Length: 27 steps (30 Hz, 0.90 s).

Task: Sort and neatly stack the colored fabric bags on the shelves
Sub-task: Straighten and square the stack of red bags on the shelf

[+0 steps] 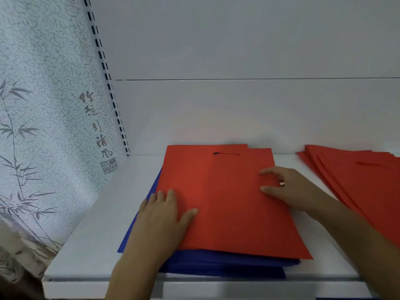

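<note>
2 hands flat on a red bag (227,202) atop blue bags (227,262), white shelf (91,241).
Its long axis runs front-to-back, handle slot toward the wall; left hand (161,215) spread flat, right hand (287,187) loosely spread on its right edge.

Only writing in sight: a vertical column of grey brush-style Chinese calligraphy (95,124) on the bamboo-patterned wall covering (43,105) at left, characters too blurred and stylised to read. Below it a square seal stamp (108,166), also illegible. Red bags (227,202), blue bags (216,263), shelf (91,252): no print.
</note>
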Each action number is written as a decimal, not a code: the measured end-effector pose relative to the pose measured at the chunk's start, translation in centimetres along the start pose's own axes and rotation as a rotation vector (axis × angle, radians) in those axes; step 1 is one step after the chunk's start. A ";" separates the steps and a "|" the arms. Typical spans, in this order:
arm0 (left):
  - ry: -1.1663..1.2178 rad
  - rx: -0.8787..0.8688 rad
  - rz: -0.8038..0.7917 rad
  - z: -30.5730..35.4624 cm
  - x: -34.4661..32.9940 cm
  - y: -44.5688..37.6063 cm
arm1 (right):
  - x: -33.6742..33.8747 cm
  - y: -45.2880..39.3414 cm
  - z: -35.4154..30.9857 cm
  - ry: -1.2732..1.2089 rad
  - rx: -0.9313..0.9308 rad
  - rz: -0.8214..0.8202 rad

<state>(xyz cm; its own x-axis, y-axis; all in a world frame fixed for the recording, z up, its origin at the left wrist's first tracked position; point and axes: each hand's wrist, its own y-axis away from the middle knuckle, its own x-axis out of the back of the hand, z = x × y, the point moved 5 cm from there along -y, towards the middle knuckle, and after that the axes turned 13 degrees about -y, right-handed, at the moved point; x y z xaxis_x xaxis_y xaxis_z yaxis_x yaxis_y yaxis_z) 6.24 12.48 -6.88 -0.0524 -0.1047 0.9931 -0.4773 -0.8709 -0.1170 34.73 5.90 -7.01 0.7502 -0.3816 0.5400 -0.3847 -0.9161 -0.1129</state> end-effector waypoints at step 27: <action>0.314 -0.118 0.068 2.2 1.4 1.3 | 2.2 1.7 -3.1 -0.016 0.205 0.176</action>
<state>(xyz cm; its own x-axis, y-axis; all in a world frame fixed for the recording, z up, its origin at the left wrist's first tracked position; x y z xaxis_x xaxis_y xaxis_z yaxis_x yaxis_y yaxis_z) 7.51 10.15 -5.66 -0.3466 0.0080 0.9380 -0.5603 -0.8037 -0.2002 34.01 3.88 -3.45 0.6904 -0.5376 0.4841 -0.3943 -0.8407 -0.3712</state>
